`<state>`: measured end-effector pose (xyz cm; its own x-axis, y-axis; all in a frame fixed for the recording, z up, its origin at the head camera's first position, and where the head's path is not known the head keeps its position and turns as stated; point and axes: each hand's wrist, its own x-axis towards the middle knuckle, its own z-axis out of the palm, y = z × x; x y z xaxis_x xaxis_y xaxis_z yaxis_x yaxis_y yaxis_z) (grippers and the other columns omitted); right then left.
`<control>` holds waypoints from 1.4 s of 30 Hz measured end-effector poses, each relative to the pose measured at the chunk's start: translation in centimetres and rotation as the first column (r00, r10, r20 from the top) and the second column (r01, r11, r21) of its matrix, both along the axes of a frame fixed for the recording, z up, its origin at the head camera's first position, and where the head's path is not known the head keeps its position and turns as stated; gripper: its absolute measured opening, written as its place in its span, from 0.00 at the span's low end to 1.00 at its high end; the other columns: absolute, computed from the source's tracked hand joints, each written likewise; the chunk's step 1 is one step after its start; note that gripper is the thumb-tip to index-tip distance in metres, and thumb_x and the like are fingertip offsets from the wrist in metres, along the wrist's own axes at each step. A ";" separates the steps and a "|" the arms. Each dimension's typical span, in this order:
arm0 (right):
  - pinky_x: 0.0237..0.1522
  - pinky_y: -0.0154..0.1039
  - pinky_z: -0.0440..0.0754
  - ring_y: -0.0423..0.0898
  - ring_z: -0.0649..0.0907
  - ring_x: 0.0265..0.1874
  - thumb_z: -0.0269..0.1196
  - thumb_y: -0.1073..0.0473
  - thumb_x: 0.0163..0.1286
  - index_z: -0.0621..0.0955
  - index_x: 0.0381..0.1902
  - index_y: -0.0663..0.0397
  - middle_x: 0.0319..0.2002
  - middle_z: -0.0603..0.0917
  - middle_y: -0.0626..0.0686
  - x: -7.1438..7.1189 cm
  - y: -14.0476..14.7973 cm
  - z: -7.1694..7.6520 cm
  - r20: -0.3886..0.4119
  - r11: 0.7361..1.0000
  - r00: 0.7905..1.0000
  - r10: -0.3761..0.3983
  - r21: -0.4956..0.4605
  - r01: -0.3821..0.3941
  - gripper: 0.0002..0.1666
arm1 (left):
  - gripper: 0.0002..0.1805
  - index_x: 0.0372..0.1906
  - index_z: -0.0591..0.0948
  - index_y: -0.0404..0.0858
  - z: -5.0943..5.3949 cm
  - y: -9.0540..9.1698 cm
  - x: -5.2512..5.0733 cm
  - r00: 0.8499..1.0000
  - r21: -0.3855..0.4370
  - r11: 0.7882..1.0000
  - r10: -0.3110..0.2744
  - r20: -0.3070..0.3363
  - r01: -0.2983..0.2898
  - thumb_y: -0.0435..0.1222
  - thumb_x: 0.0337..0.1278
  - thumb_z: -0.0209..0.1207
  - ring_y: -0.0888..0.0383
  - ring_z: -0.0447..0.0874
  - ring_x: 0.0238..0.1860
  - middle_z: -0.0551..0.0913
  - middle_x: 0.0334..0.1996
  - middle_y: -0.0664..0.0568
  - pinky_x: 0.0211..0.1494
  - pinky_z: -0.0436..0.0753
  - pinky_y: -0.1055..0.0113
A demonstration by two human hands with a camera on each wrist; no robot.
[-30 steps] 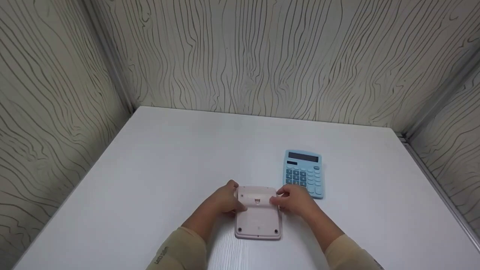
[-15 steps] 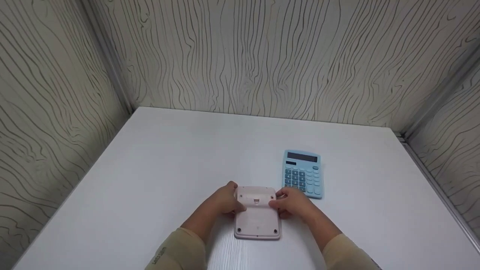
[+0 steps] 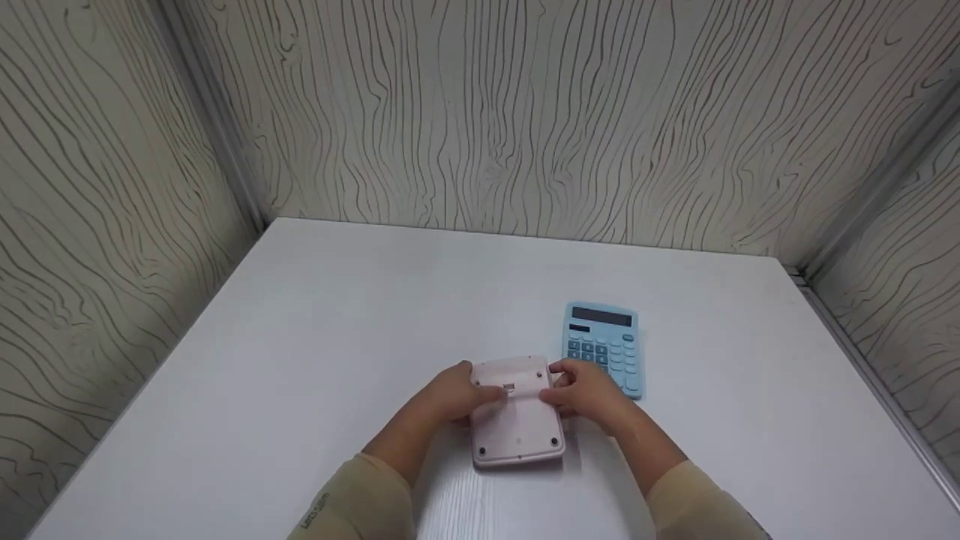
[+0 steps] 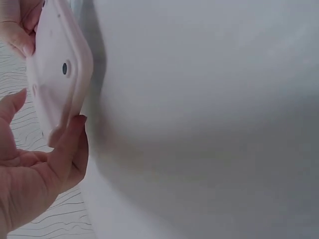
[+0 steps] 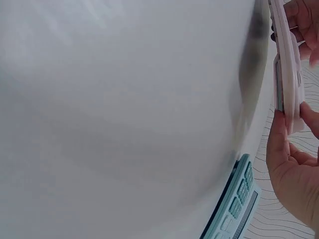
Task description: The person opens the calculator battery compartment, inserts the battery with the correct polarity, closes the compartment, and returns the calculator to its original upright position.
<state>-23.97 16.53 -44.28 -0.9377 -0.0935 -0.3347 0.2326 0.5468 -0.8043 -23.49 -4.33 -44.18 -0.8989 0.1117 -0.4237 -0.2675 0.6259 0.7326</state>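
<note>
A pink calculator [image 3: 517, 427] is held back side up, its near end clear of the white table. Small dark feet and a slot show on its back. My left hand [image 3: 452, 394] holds the left edge, fingers under it and thumb reaching over the back towards the slot; in the left wrist view that thumb looks apart from the surface. On the right edge, my right hand [image 3: 596, 397] pinches the calculator between thumb and fingers, as the right wrist view shows. The calculator's keys face down, out of sight in the head view.
A light blue calculator [image 3: 604, 341] lies face up on the white table [image 3: 337, 315], just beyond my right hand, which covers its lower left part. Wood-patterned panels [image 3: 480, 112] stand behind the table and at both sides.
The pink calculator has come up off the table and tilted slightly, its near end rising. My left thumb has slid inward across its back towards the slot. The blue calculator stays put.
</note>
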 end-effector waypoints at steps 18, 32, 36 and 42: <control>0.34 0.36 0.81 0.46 0.77 0.36 0.66 0.52 0.57 0.78 0.48 0.45 0.40 0.76 0.50 0.8 -2.9 3.8 -0.232 0.999 0.973 -0.014 -0.044 0.004 0.20 | 0.66 0.70 0.49 0.33 1.8 1.3 -0.4 0.995 0.090 0.991 0.095 -0.009 -0.094 0.77 0.32 0.46 0.47 0.70 0.56 0.56 0.67 0.36 0.42 0.81 0.57; 0.37 0.38 0.81 0.47 0.78 0.38 0.64 0.46 0.58 0.78 0.48 0.48 0.41 0.78 0.50 1.7 -4.1 4.4 -0.263 0.985 0.957 0.124 -0.081 -0.150 0.22 | 0.64 0.70 0.49 0.39 2.1 0.9 -0.2 0.993 0.259 0.959 0.103 0.060 -0.115 0.75 0.30 0.51 0.44 0.68 0.57 0.60 0.65 0.39 0.48 0.77 0.49; 0.41 0.41 0.81 0.49 0.80 0.40 0.57 0.40 0.62 0.78 0.49 0.50 0.43 0.80 0.52 1.4 -3.7 4.3 -0.256 0.968 0.959 0.117 -0.186 -0.168 0.25 | 0.62 0.70 0.51 0.41 2.1 0.9 -0.3 0.993 0.302 0.946 0.106 0.057 -0.118 0.75 0.30 0.52 0.42 0.67 0.58 0.60 0.64 0.39 0.48 0.77 0.48; 0.46 0.44 0.78 0.53 0.79 0.43 0.42 0.33 0.68 0.77 0.51 0.54 0.43 0.79 0.56 1.0 -2.9 3.3 -0.232 0.943 0.965 0.122 -0.276 -0.185 0.34 | 0.61 0.70 0.51 0.44 2.3 1.0 -0.3 0.993 0.396 0.910 0.111 0.048 -0.121 0.73 0.31 0.55 0.41 0.67 0.58 0.61 0.64 0.39 0.49 0.75 0.46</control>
<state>-23.00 13.59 -40.98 -0.9496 -0.3059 -0.0684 -0.0261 0.2948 -0.9552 -23.84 -3.30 -41.91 -0.9057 0.1714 -0.3878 -0.3414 0.2478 0.9067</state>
